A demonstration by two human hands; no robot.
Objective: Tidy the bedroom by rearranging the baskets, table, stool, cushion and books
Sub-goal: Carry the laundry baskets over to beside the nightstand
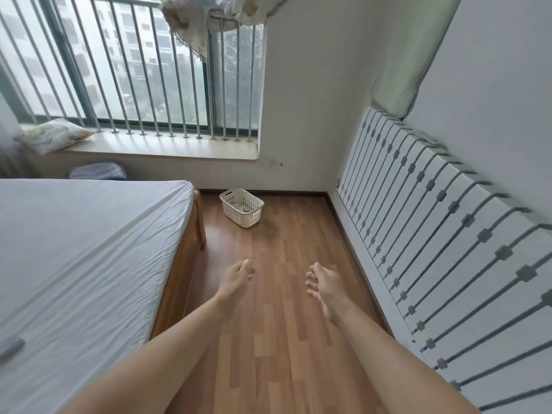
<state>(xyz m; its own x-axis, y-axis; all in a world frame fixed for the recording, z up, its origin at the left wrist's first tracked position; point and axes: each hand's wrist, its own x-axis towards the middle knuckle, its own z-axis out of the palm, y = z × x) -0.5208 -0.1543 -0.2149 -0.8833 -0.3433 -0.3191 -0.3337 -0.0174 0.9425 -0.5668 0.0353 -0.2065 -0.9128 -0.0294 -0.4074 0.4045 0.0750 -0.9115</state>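
A white perforated plastic basket [242, 211] stands on the wooden floor near the far wall, below the window sill, with some small items inside. A patterned cushion [53, 135] lies on the sill at the far left. Both my arms stretch forward over the floor. My left hand [237, 276] hangs with fingers loosely curled and holds nothing. My right hand [324, 283] is held palm inward with fingers spread, also holding nothing. Both hands are well short of the basket.
A bed with a white sheet [83, 255] and wooden frame fills the left side. A white panel with grey stripes [442, 234] leans along the right wall. A dark bag [97, 171] sits beyond the bed. Barred window [143, 70] ahead.
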